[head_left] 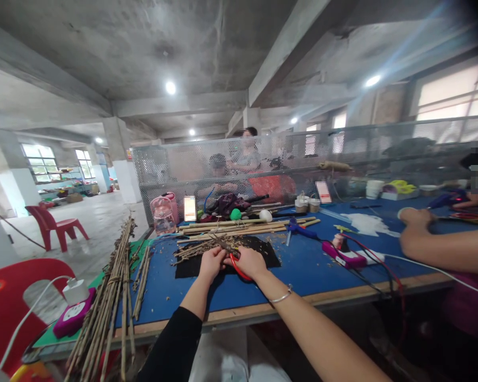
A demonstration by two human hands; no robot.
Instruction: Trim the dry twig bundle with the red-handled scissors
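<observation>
My left hand (212, 262) is closed on a thin brown twig (223, 243) over a black mat (263, 252) on the blue table (302, 273). My right hand (250, 262) grips red-handled scissors (237, 268), with the blades pointing up-left toward the twig. A loose pile of cut twigs (195, 249) lies just left of my hands on the mat.
Long sticks (107, 302) lean over the table's left edge beside a purple power strip (74, 317). Bamboo rods (239, 227), a blue glue gun (300, 229) and a pink glue gun (342, 255) lie beyond. A co-worker's arm (442, 246) rests at right. A mesh screen (302, 154) backs the table.
</observation>
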